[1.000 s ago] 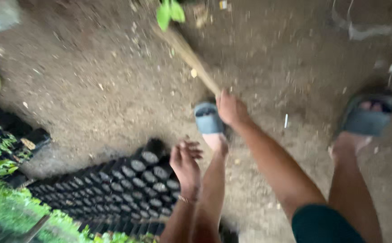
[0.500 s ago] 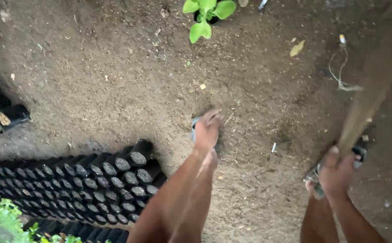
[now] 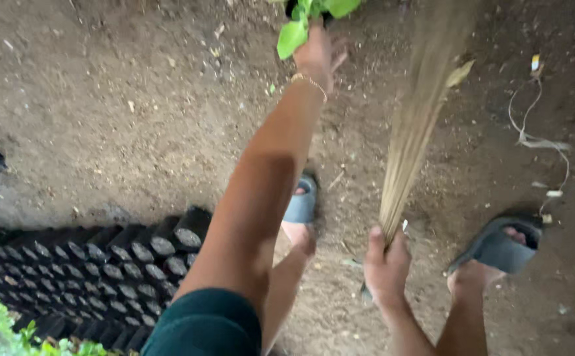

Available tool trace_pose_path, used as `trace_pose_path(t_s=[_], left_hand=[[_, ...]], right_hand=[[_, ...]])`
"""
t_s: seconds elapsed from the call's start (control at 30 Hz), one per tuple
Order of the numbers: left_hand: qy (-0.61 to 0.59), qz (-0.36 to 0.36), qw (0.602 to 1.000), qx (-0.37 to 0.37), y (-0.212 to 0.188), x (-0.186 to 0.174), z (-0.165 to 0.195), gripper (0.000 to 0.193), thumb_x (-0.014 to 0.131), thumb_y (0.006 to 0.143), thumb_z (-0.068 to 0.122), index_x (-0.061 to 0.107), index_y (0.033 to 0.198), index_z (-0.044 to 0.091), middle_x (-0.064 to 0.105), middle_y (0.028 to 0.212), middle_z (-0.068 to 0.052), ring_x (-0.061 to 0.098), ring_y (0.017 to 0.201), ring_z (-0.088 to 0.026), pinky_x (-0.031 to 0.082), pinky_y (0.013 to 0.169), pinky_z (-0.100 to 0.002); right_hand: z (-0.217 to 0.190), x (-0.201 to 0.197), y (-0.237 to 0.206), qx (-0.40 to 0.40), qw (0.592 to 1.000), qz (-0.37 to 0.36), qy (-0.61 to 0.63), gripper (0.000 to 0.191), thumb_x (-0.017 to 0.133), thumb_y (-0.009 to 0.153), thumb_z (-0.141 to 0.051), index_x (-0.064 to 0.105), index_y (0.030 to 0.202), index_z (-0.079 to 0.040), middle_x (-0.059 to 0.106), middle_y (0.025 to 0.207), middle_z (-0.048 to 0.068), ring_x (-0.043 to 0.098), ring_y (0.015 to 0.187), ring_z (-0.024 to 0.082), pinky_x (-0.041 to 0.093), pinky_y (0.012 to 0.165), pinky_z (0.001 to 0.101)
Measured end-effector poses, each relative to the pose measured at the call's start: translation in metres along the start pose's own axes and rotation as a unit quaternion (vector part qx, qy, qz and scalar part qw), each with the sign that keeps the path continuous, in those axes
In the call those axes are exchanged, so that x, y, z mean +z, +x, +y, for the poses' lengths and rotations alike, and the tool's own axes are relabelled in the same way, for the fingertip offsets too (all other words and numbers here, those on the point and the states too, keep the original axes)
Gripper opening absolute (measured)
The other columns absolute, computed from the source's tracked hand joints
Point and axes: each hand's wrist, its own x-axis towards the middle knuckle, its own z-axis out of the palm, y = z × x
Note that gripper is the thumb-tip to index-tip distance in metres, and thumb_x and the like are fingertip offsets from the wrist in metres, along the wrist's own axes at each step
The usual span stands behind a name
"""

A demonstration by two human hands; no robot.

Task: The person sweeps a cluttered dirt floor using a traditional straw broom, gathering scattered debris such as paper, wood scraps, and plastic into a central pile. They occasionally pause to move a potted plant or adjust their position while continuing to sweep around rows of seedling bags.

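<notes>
Soft, dim daylight, faint shadows, motion blur on the broom (image 3: 419, 112) and frame edges.

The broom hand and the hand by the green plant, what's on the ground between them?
In the head view, mostly bare brown dirt with small scraps lies between the right hand gripping the broom and the left hand at the green plant.
</notes>
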Motion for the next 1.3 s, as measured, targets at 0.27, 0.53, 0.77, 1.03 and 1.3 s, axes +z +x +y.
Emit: trace_pose_path(t_s=[0.27,0.53,0.77,1.03,1.3], left_hand=[[-0.178,0.041,0.982,0.038,-0.011,0.022,-0.008,0.038,0.058,0.096,0.02,0.054,0.132,0.009,0.07,0.118,-0.015,0.072,0.101,-0.028,0.061,0.084,-0.043],[-0.019,0.229,0.965,0.126,-0.032,-0.035,-0.002,0.032,0.068,0.088,0.023,0.073,0.086,-0.008,0.075,0.08,-0.013,0.067,0.073,-0.022,0.053,0.065,-0.04],[0.086,0.133,0.946,0.284,-0.015,-0.188,0.058,0.015,0.061,0.092,0.003,0.072,0.083,-0.003,0.074,0.082,-0.015,0.072,0.07,-0.017,0.062,0.06,-0.033],[-0.039,0.032,0.942,0.333,0.081,-0.227,0.165,0.024,0.054,0.088,-0.003,0.065,0.107,-0.013,0.074,0.103,-0.027,0.077,0.093,-0.035,0.065,0.078,-0.042],[-0.128,-0.076,0.966,0.21,0.148,-0.23,0.204,0.032,0.049,0.1,0.004,0.052,0.122,-0.019,0.062,0.123,-0.029,0.069,0.112,-0.042,0.061,0.091,-0.051]], right_hand=[[0.014,0.008,-0.027,-0.008,0.998,0.054,-0.018,0.03,0.061,0.096,-0.022,0.052,0.116,-0.001,0.059,0.066,0.002,0.056,0.052,0.011,0.044,0.046,0.0302],[0.048,0.013,-0.048,-0.039,0.992,0.084,-0.087,0.033,0.06,0.099,-0.013,0.052,0.128,-0.001,0.06,0.073,0.012,0.056,0.059,0.015,0.046,0.054,0.0314],[0.051,0.048,-0.055,0.05,0.982,-0.091,-0.161,0.051,0.053,0.102,-0.023,0.038,0.147,-0.008,0.071,0.075,0.018,0.061,0.048,0.023,0.055,0.043,0.043],[0.027,0.131,-0.001,-0.035,0.919,-0.229,-0.32,0.057,0.047,0.105,-0.035,0.032,0.155,-0.013,0.075,0.075,0.015,0.061,0.047,0.019,0.047,0.039,0.0332],[-0.055,0.212,0.121,-0.23,0.899,-0.171,-0.33,0.035,0.05,0.109,-0.026,0.046,0.137,-0.006,0.07,0.086,0.017,0.066,0.052,0.025,0.052,0.039,0.0394]])
